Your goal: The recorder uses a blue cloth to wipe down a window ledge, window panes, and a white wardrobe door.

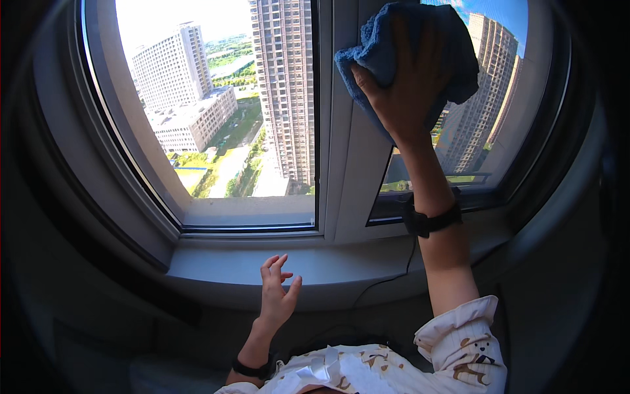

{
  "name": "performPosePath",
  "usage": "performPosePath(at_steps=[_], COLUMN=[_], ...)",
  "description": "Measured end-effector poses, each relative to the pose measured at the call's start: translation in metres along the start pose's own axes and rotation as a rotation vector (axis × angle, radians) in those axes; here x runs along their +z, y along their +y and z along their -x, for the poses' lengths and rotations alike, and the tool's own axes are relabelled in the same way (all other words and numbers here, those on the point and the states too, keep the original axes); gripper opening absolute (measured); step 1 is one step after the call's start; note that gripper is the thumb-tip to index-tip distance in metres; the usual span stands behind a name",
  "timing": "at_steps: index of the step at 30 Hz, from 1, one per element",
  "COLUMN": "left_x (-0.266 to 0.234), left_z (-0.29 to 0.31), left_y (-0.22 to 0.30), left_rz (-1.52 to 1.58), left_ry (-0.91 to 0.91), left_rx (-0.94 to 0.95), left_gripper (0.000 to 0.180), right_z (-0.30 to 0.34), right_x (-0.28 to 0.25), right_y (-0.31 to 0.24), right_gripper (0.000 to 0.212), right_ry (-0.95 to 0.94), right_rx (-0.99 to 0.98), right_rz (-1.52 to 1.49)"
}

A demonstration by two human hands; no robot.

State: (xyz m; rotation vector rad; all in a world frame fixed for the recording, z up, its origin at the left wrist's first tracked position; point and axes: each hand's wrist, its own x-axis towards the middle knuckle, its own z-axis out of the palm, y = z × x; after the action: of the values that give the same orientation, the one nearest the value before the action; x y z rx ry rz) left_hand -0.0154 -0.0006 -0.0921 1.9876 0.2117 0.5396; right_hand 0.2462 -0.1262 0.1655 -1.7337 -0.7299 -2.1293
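My right hand [412,92] is raised high at the right, its fingers spread over a folded blue cloth [377,36]. The hand holds this cloth up against the window, where it overlaps the pale frame [351,148] and the upper part of the right pane [453,154]. Fleecy folds of cloth stick out around the fingers. Lower down, my left hand [279,292] hovers in front of the window sill [216,262], empty, with its fingers loosely bent and apart. A black band circles each wrist.
A larger left pane [230,138] sits beside the frame's upright, with tall buildings and greenery outside. A thin dark cable [387,280] runs from my right wristband over the sill's edge. Dark window surrounds curve along both sides.
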Motion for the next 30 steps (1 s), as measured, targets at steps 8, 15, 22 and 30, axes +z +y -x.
performPosePath(at_steps=[8,15,22,30], left_x=[-0.017,-0.019,-0.008,0.036], left_z=[0.019,0.026,0.020,0.005], left_y=[-0.020,-0.031,-0.043,-0.028], left_rz=[-0.060,-0.058,0.018,0.070], left_ry=[0.061,-0.013,-0.072,-0.090], left_rx=[-0.026,-0.032,-0.091,-0.082], left_gripper=[0.048,0.047,0.045,0.045], right_z=[0.145,0.254,0.207,0.191], right_x=[-0.031,-0.066,-0.059,-0.060], right_y=[-0.054,-0.053,0.015,0.115], right_gripper=[0.075,0.069,0.058,0.075], right_ry=[-0.220,-0.417,-0.310,-0.196], right_rx=[0.260,0.334,0.222,0.399], right_rz=[-0.115,-0.256,-0.115,0.048])
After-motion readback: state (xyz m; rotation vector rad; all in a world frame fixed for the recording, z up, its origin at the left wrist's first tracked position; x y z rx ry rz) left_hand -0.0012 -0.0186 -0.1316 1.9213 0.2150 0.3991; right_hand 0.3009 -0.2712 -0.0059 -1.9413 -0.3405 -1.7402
